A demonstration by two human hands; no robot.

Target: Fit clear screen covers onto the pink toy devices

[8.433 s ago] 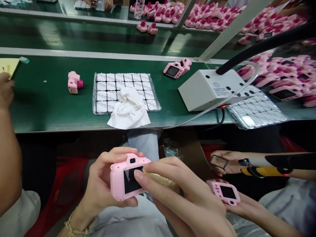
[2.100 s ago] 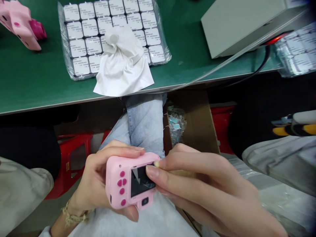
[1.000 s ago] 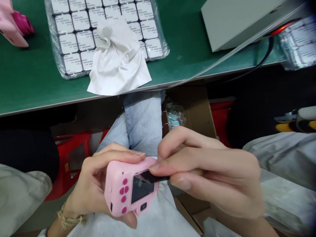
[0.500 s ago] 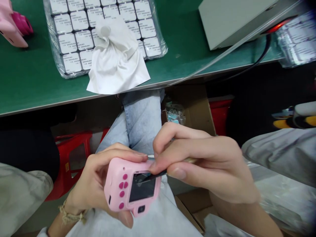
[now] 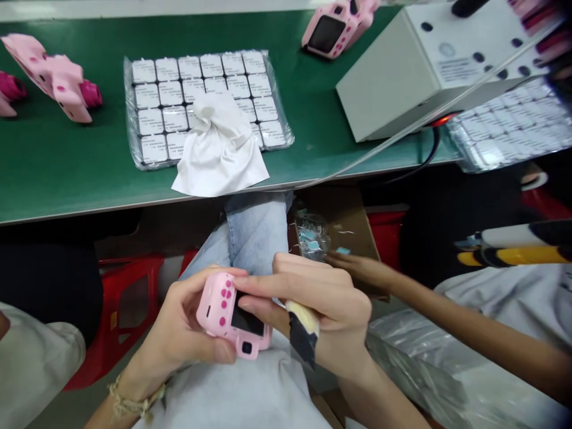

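My left hand (image 5: pixel 179 333) grips a small pink toy camera (image 5: pixel 221 310) over my lap, its dark screen and pink buttons facing up. My right hand (image 5: pixel 322 310) rests its fingers across the camera's screen side and also holds a cream-coloured tool (image 5: pixel 304 314) with a dark peeled film (image 5: pixel 304 344) hanging from it. Part of the screen is hidden by my right fingers.
On the green table (image 5: pixel 53 173) lie a bagged tray of white square parts (image 5: pixel 201 98), a white cloth (image 5: pixel 221 158), pink cameras (image 5: pixel 58 83) (image 5: pixel 333 27) and a grey box (image 5: pixel 411 65). A co-worker's hand (image 5: pixel 357 268) reaches into a cardboard box (image 5: pixel 353 229) at my right.
The dark film has come off the screen and now hangs from the tool in my right hand. My view tilted up. A co-worker's arm has reached in from the right.
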